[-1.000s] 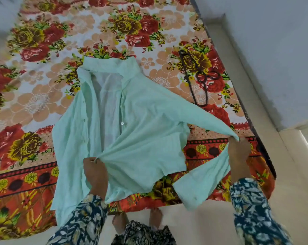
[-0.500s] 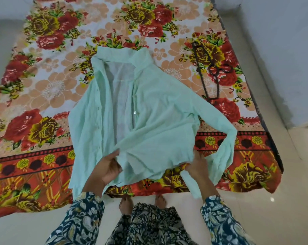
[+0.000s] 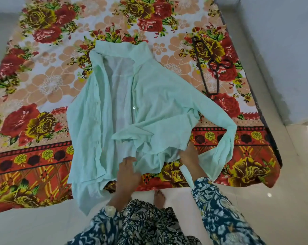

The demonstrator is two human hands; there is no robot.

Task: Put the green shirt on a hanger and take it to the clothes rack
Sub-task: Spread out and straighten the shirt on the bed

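The pale green shirt point(image 3: 160, 110) lies spread on the bed, front open, collar at the far end and hem toward me. Its right sleeve bends back down over the bed's edge. My left hand point(image 3: 128, 169) grips the bunched fabric at the hem near the middle. My right hand point(image 3: 189, 154) holds the hem of the right front panel, its fingertips hidden under the cloth. A thin black hanger point(image 3: 209, 68) lies flat on the bed, to the right of the shirt and apart from it.
The bed carries a floral sheet point(image 3: 43, 82) in red, yellow and peach, hanging over the near edge. I stand barefoot on the pale floor point(image 3: 35, 227) at the foot of the bed. A grey wall point(image 3: 282, 50) runs along its right side.
My right hand let go of the sleeve and moved left to the hem. The sleeve dropped over the bed's edge. My left hand shifted right along the hem, and the fabric there bunched up.
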